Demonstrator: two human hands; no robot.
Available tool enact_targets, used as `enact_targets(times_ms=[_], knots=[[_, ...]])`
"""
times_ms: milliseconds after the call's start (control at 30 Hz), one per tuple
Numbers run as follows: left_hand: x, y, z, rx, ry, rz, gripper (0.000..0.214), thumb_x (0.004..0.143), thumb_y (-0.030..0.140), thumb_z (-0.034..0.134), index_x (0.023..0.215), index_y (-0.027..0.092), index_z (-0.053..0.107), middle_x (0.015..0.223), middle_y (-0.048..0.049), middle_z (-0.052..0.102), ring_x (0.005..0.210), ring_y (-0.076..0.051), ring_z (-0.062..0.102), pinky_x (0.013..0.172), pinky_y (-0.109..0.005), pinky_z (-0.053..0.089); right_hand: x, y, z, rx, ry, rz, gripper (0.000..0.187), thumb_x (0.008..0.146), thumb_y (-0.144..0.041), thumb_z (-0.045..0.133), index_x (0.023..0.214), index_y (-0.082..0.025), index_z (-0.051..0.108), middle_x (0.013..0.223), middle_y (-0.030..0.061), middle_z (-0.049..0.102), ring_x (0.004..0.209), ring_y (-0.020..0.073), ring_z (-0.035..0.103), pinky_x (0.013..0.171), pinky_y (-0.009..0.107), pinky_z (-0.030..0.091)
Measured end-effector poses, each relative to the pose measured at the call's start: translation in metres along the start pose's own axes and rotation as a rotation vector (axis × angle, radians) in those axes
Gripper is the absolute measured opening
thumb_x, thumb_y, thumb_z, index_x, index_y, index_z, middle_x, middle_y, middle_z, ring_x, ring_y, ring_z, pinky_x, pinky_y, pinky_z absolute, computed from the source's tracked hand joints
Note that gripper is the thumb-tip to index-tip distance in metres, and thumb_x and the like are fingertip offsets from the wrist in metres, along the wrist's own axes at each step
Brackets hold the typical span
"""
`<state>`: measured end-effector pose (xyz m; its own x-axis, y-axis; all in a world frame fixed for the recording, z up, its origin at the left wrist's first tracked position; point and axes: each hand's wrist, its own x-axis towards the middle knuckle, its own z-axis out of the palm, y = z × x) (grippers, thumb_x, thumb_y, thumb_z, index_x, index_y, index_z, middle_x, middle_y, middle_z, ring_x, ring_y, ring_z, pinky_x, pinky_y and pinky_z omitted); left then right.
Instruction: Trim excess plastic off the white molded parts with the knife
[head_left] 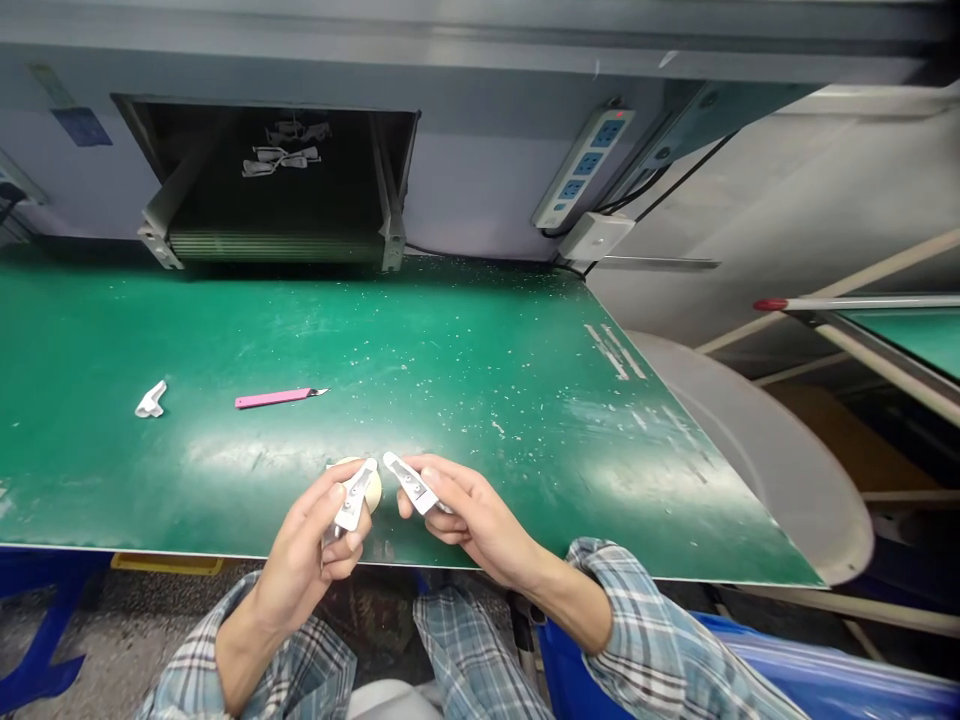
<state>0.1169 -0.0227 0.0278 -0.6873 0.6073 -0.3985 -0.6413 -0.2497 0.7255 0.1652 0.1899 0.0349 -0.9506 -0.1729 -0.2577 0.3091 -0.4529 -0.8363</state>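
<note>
My left hand (307, 550) grips a narrow white part with a metal plate and small round holes (349, 497). My right hand (472, 510) holds a similar white-and-metal part (411, 483) between fingers and thumb. The two parts nearly meet at their tips above the green mat (450, 370). Just behind them, partly hidden by my left hand, lies a round cream-coloured object (369, 480), perhaps a tape roll. Farther left on the mat lie a pink utility knife (276, 398) and a crumpled white piece (152, 400).
White specks litter the green mat, whose front edge runs just beyond my hands. A dark recess (281, 175) behind it holds white pieces. A blue power strip (583, 168) is mounted at the back. A large round pale disc (765, 450) stands at the right edge.
</note>
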Motion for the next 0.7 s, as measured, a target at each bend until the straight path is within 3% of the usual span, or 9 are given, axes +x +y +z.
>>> enact_targets(times_ms=[300,367,433,500,567,633,700], knots=[[0.000,-0.001,0.003,-0.008,-0.012,-0.010,0.059,0.094,0.057,0.071,0.135,0.016,0.061,0.064,0.0054,0.046,0.050,-0.004,0.016,0.043,-0.015,0.016,-0.006,0.003,0.001,-0.066,0.019,0.000,0.050,0.096,-0.058,0.068,0.124,-0.016,0.070,0.085,0.0046,0.067,0.050,0.0042,0.019,0.046,0.023,0.009],[-0.002,-0.003,0.000,0.020,-0.014,-0.008,0.060,0.095,0.059,0.069,0.136,0.016,0.061,0.065,0.0051,0.047,0.049,-0.005,0.017,0.043,-0.016,0.016,-0.007,0.002,-0.002,-0.129,0.023,-0.010,0.052,0.098,-0.059,0.064,0.127,-0.017,0.069,0.086,0.0048,0.068,0.049,0.0048,0.019,0.046,0.023,0.011],[-0.004,0.000,-0.005,0.132,-0.007,0.017,0.060,0.097,0.062,0.062,0.138,0.017,0.061,0.065,0.0041,0.048,0.048,-0.006,0.020,0.043,-0.017,0.018,-0.006,-0.003,-0.007,-0.285,0.047,-0.072,0.050,0.101,-0.059,0.059,0.129,-0.019,0.070,0.088,0.0058,0.071,0.050,0.0066,0.029,0.046,0.023,0.019],[0.001,0.010,-0.012,0.433,0.018,0.138,0.055,0.101,0.061,0.055,0.137,0.019,0.064,0.071,-0.0006,0.057,0.050,-0.009,0.035,0.046,-0.020,0.030,-0.001,-0.015,-0.015,-0.565,0.096,-0.186,0.044,0.102,-0.054,0.059,0.128,-0.021,0.072,0.099,0.0075,0.075,0.062,0.0117,0.051,0.055,0.024,0.037],[0.016,0.025,-0.018,0.932,0.086,0.367,0.046,0.105,0.053,0.051,0.136,0.023,0.067,0.092,-0.0071,0.069,0.070,-0.016,0.058,0.062,-0.025,0.046,0.012,-0.032,-0.025,-0.891,0.154,-0.265,0.036,0.101,-0.048,0.061,0.126,-0.024,0.073,0.113,0.0074,0.076,0.085,0.0187,0.065,0.073,0.030,0.047],[0.041,0.042,-0.020,1.495,0.209,0.579,0.040,0.109,0.041,0.045,0.140,0.025,0.064,0.111,-0.0104,0.071,0.095,-0.023,0.066,0.078,-0.031,0.052,0.034,-0.051,-0.036,-1.165,0.177,-0.248,0.032,0.102,-0.045,0.061,0.123,-0.025,0.073,0.119,0.0062,0.077,0.097,0.0232,0.068,0.082,0.034,0.049],[0.070,0.055,-0.017,1.953,0.271,0.580,0.038,0.110,0.031,0.040,0.139,0.022,0.062,0.107,-0.0122,0.071,0.096,-0.026,0.068,0.076,-0.032,0.051,0.061,-0.067,-0.045,-1.352,0.120,-0.188,0.028,0.101,-0.041,0.064,0.120,-0.025,0.075,0.119,0.0058,0.077,0.101,0.0256,0.069,0.082,0.034,0.048]])
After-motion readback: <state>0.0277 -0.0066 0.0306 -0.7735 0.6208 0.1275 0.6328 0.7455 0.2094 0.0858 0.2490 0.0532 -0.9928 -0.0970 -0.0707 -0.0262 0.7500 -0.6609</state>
